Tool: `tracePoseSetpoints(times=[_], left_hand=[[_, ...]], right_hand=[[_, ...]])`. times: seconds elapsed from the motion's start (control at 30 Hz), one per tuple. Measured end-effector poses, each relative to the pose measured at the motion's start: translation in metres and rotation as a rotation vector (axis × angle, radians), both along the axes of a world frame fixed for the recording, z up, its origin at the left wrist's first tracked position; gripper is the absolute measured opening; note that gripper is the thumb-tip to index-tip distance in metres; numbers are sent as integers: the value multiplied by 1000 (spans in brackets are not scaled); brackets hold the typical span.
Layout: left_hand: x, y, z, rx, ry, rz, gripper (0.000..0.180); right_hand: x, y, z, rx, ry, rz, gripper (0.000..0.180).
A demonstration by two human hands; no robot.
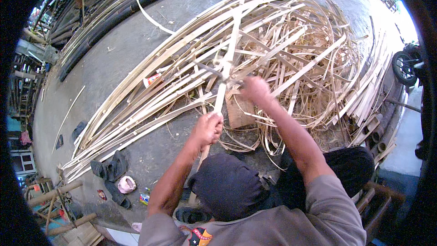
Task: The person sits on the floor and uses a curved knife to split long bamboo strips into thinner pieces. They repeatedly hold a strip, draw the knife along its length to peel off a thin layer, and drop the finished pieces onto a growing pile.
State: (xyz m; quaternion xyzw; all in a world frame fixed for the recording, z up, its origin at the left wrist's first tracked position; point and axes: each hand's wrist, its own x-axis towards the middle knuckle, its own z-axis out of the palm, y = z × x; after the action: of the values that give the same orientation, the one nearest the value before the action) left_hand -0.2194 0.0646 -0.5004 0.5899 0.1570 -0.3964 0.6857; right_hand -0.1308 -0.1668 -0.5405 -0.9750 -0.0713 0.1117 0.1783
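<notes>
A long pale bamboo strip point(233, 36) is running past the left of the wooden block point(240, 114) – probably light and springy, likely splintering at its edges, so its flat faces clear of the blade are offering the safest hold. The left hand point(208, 128), left of the block, is wrapping its fingers round the strip. The right hand point(256, 92), just beyond the block, is making a fist, seemingly round the handle of a dark blade point(208, 68). Farther left of the block a red-and-white cup point(152, 80) is lying tipped – its contents not showing
</notes>
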Motion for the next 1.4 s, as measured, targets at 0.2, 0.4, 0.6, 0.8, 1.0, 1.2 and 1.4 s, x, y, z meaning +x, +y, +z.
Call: tracePoseSetpoints(times=[0.2, 0.4, 0.6, 0.8, 1.0, 1.2, 1.4], left_hand=[[1, 7, 18, -83, 24, 14, 30], [1, 12, 22, -19, 116, -62, 30], [7, 21, 20, 16, 65, -13, 31], [20, 39, 27, 1, 61, 52, 32], [23, 47, 57, 63, -54, -1, 34], [26, 59, 101, 125, 98, 56, 36], [15, 55, 145, 73, 73, -11, 35]], right_hand=[[10, -4, 6, 8, -30, -64, 26], [12, 5, 29, -104, 90, -38, 38], [31, 7, 16, -109, 56, 173, 28], [39, 18, 29, -17, -18, 88, 16], [67, 15, 32, 31, -33, -58, 19], [65, 27, 58, 201, 182, 294, 25], [78, 21, 96, 74, 26, 47, 29]])
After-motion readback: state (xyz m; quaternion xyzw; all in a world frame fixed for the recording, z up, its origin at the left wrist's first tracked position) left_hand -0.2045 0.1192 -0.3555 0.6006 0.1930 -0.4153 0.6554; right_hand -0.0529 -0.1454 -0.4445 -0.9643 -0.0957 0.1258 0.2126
